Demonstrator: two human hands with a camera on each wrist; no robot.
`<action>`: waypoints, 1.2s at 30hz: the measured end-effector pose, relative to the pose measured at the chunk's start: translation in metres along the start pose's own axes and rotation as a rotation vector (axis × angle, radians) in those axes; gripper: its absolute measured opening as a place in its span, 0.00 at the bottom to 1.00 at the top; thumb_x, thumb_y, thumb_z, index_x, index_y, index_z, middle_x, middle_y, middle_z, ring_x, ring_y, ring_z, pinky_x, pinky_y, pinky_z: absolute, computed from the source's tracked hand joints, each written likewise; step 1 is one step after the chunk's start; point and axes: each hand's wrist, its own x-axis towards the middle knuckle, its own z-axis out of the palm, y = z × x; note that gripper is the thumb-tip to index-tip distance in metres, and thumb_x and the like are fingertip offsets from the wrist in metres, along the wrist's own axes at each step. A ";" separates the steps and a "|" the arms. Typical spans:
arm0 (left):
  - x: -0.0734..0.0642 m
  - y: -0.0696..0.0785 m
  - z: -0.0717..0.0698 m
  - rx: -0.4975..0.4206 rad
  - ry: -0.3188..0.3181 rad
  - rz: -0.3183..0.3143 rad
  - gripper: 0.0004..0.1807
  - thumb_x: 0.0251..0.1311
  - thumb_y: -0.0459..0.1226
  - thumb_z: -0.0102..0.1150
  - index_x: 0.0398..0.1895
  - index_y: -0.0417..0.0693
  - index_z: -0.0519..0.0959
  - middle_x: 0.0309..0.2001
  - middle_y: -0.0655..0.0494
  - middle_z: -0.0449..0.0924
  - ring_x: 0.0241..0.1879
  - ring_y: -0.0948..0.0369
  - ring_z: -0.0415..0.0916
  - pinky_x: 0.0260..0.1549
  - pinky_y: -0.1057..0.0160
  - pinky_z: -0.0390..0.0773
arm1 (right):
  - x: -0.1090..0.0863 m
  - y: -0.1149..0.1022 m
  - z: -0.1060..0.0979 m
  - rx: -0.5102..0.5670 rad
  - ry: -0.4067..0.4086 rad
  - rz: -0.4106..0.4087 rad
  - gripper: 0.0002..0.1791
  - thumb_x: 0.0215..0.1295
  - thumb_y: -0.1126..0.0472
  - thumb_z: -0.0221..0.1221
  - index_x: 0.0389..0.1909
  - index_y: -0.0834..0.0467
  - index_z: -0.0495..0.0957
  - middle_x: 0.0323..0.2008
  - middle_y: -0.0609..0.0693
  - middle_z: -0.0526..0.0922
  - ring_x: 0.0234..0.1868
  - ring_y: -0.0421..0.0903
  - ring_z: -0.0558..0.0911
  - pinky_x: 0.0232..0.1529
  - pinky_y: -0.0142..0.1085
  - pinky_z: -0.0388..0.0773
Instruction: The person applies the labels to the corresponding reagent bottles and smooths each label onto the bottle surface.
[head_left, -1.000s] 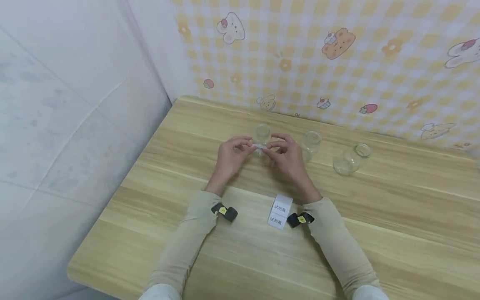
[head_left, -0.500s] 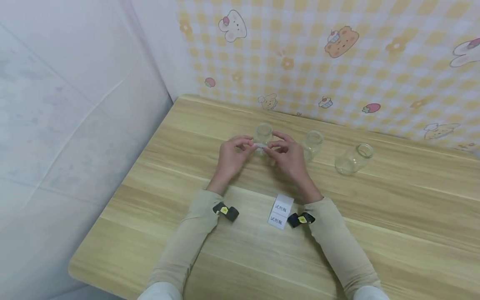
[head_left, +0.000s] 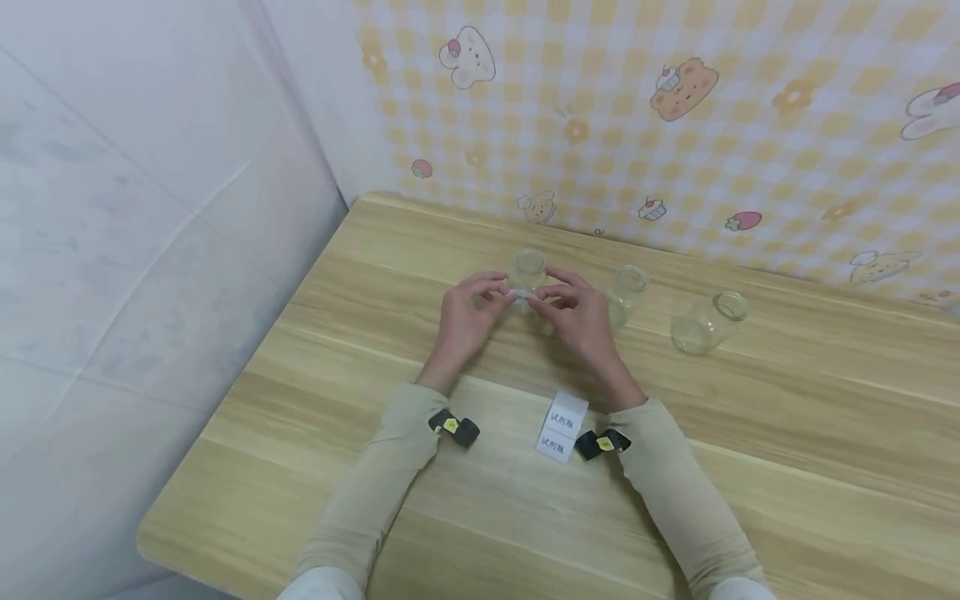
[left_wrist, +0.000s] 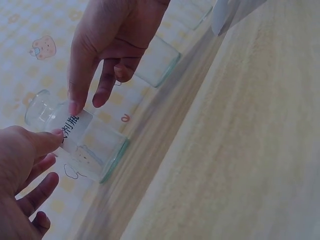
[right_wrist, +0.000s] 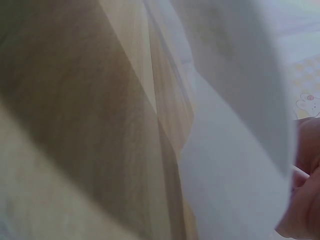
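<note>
A small white label (head_left: 522, 294) with printed characters is held by its two ends at the front of a clear glass bottle (head_left: 530, 263). My left hand (head_left: 467, 319) pinches the label's left end, thumb toward me. On the other side, my right hand (head_left: 583, 315) grips the right end between thumb and forefinger. In the left wrist view the label (left_wrist: 76, 131) overlaps the upper body of the upright, open-mouthed bottle (left_wrist: 95, 150). White material close to the lens hides most of my right hand (right_wrist: 307, 190) in the right wrist view.
Two more clear glass bottles stand to the right, one just beyond my right hand (head_left: 630, 283) and another farther right (head_left: 708, 323). A white strip with two printed labels (head_left: 561, 427) lies on the wooden table (head_left: 300, 417) between my forearms. A patterned wall backs the table.
Both hands stay at the bottle with the label between them. The label's printed face shows less from above now. The head view has shifted slightly.
</note>
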 end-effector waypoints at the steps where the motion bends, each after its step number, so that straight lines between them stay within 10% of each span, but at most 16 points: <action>1: -0.001 0.000 0.000 0.006 0.001 -0.006 0.06 0.64 0.40 0.71 0.37 0.48 0.87 0.59 0.54 0.85 0.49 0.57 0.81 0.56 0.52 0.77 | -0.001 0.000 0.000 0.003 -0.001 0.003 0.08 0.66 0.60 0.71 0.35 0.62 0.88 0.67 0.50 0.78 0.39 0.52 0.87 0.27 0.28 0.78; 36: -0.004 0.002 -0.001 -0.030 0.006 -0.045 0.08 0.63 0.43 0.73 0.40 0.50 0.89 0.54 0.56 0.87 0.64 0.54 0.78 0.69 0.48 0.67 | 0.001 0.002 0.001 -0.010 0.037 -0.021 0.07 0.65 0.61 0.72 0.35 0.62 0.89 0.65 0.50 0.81 0.35 0.49 0.86 0.26 0.28 0.76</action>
